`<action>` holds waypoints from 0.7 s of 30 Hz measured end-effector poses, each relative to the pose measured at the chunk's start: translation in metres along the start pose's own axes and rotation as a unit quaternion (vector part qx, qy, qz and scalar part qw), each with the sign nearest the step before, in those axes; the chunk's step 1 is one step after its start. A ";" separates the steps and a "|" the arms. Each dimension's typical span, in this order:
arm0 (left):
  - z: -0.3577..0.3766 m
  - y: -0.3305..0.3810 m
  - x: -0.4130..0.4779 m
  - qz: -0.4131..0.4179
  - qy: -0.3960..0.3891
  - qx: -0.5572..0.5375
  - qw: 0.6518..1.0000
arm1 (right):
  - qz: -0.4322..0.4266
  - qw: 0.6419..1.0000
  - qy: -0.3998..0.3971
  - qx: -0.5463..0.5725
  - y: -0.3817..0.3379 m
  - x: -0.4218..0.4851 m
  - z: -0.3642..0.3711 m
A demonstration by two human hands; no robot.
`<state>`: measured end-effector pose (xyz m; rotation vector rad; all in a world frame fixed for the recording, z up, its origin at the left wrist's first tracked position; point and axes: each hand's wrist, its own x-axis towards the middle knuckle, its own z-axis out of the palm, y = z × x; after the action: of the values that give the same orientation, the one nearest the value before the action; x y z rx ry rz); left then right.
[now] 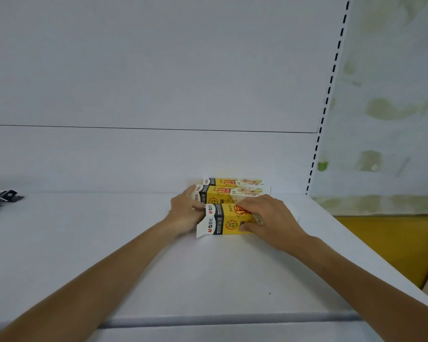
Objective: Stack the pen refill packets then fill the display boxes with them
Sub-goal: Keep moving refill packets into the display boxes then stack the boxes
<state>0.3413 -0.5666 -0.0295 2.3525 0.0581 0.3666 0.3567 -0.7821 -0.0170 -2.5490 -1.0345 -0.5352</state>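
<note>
Left hand, right hand on nearest display box of three

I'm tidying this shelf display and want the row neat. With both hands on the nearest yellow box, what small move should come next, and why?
Probably nudge the nearest box back, square with the middle box behind it. The right hand grips its right part, the left hand touches its left end, and it looks slightly skewed to the row.

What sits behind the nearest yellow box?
Behind the nearest box, a middle box and a rear box, both yellow, line up toward the back panel. The left hand and right hand cover parts of the middle box.
</note>
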 end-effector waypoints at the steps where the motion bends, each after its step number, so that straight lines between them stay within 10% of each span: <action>1: 0.002 0.000 0.002 0.002 -0.007 0.011 1.000 | -0.002 1.000 -0.003 -0.003 0.000 0.001 0.000; 9: -0.022 -0.001 -0.018 0.027 -0.078 -0.021 0.996 | -0.016 1.000 -0.012 -0.001 -0.002 -0.002 -0.005; 13: -0.047 -0.004 -0.038 0.011 0.037 -0.099 0.994 | 0.000 0.996 -0.038 0.080 -0.005 -0.005 -0.012; 17: -0.063 -0.011 -0.048 -0.020 0.032 -0.094 0.995 | 0.174 0.956 0.151 0.182 0.018 -0.005 -0.036; 21: -0.051 -0.008 -0.057 0.001 0.002 -0.020 1.000 | 0.352 0.928 -0.084 0.085 0.032 -0.004 -0.044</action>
<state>0.2732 -0.5349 -0.0142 2.3132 0.0489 0.3704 0.3672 -0.8255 0.0138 -2.5932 -0.1408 -0.0250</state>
